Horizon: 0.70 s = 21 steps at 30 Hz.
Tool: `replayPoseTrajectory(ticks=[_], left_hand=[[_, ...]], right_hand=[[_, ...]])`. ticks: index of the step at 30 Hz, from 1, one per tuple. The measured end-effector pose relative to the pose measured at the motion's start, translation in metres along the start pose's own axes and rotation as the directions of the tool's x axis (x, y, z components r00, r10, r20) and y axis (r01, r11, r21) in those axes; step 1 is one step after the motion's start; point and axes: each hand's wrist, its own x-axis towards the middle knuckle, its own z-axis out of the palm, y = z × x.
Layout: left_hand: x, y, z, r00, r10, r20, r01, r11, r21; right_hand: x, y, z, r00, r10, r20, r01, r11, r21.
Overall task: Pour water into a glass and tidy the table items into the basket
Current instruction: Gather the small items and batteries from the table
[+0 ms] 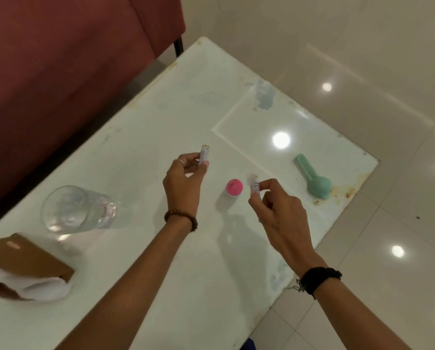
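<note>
Above the middle of the white table, my left hand pinches a small white tube-shaped piece that sticks up from the fingertips. A little to the right, my right hand holds a second small white piece between thumb and fingers. Between the hands, on the table, sits a small pink round object. A clear drinking glass stands at the left. A brown holder with white tissue lies at the near left. No basket is visible.
A mint-green scoop-like tool lies near the table's right edge. A dark red chair stands beyond the table's left edge. Glossy floor tiles surround the right side. A clear sheet covers the far right part of the tabletop.
</note>
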Motion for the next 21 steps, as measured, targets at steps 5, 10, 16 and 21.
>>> replayPoseTrajectory(ticks=[5, 10, 16, 21], left_hand=[[-0.053, -0.003, -0.079, 0.980, -0.198, 0.028, 0.198, 0.948, -0.247], [-0.100, -0.033, -0.184, 0.941, -0.327, -0.084, 0.267, 0.874, -0.406], [-0.170, -0.100, -0.332, 0.855, -0.406, -0.323, 0.229, 0.854, -0.468], [-0.252, -0.170, -0.460, 0.711, -0.425, -0.560, 0.198, 0.885, -0.421]], right_hand=[[-0.042, -0.066, 0.039, 0.980, -0.084, 0.180, 0.036, 0.965, 0.258], [-0.098, -0.125, 0.112, 0.913, -0.155, 0.378, 0.017, 0.938, 0.346], [-0.195, -0.204, 0.214, 0.791, -0.261, 0.553, 0.046, 0.927, 0.373], [-0.303, -0.267, 0.300, 0.636, -0.358, 0.684, 0.142, 0.925, 0.352]])
